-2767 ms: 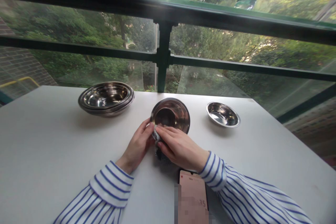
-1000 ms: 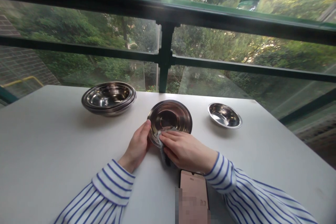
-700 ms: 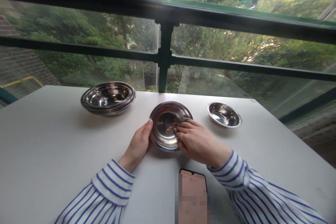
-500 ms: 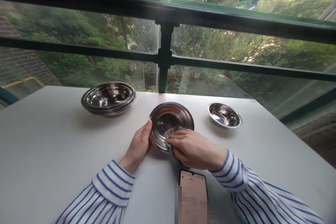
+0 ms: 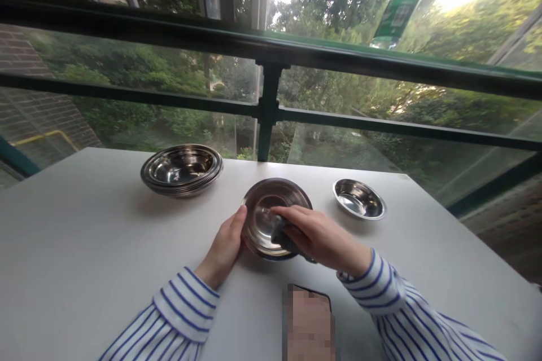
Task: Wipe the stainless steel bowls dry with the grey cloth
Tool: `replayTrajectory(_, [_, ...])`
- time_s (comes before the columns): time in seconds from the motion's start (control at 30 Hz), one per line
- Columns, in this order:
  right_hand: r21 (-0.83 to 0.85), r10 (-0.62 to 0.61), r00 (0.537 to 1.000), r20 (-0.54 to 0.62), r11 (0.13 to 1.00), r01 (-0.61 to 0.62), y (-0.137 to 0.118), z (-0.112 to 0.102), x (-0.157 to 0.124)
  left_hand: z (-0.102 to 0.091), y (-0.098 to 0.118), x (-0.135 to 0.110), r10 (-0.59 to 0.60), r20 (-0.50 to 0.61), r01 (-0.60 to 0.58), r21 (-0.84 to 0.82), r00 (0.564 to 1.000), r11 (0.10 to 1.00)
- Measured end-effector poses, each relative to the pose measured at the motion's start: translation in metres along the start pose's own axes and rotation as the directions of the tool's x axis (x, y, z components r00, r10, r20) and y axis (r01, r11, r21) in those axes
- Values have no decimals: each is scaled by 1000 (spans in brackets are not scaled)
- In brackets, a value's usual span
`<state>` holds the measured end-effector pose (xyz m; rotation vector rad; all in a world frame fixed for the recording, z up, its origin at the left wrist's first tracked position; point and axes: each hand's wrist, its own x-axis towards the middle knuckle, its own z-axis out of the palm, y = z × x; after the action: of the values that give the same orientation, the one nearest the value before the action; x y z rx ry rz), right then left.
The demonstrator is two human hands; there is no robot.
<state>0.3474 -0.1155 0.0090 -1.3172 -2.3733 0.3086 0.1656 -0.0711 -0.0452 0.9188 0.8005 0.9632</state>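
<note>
My left hand grips the near left rim of a stainless steel bowl, which sits tilted slightly on the white table. My right hand reaches over the bowl's near right side, pressing a dark cloth against the inside. Most of the cloth is hidden under those fingers. A stack of steel bowls stands to the far left, and a single steel bowl rests to the far right.
A phone with a pixelated screen lies at the near table edge, between my forearms. Striped sleeves cover both arms. Beyond the table's far edge runs a dark green window railing, with trees outside.
Over the earlier frames, the cloth in my right hand has moved around the bowl's inside and the bowl has settled flatter. My left hand stays on the rim. The view has tilted up slightly.
</note>
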Motion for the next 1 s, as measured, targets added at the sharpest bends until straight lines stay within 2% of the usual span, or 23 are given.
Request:
replayTrajectory(0.13, [-189,103,978,-182,972,-138,0,1,1,1,-1,-2,29,16,-29,44,999,999])
replayTrajectory(0.27, [-236,142,966,-216,952,-193,1,3,1,4,0,-3,42,38,-44,66,998,997])
replayTrajectory(0.37, [-184,139,968,-208,967,-178,5,2,0,6,1,-4,61,40,-65,95,997,993])
replayTrajectory(0.47, [-163,87,962,-259,978,-132,12,0,0,6,1,-4,65,31,-68,120,997,990])
replayTrajectory(0.57, [-248,10,948,-319,964,-94,12,-4,1,5,-1,-3,89,24,-92,139,996,986])
replayTrajectory(0.63, [-390,-52,954,-296,918,-71,10,-6,4,5,-2,-1,110,31,-113,150,993,982])
replayTrajectory(0.7, [-536,-94,974,-208,844,-33,8,-4,7,5,-3,1,126,41,-131,163,991,978])
replayTrajectory(0.8, [-630,-65,996,-67,776,8,5,7,13,4,-4,2,163,26,-165,217,986,962])
replayTrajectory(0.9, [-571,42,999,-7,820,-39,2,19,19,0,-4,1,176,-6,-163,351,984,922])
replayTrajectory(1.0, [-393,112,991,72,916,-75,-1,22,22,-6,-4,-2,137,-43,-96,505,990,858])
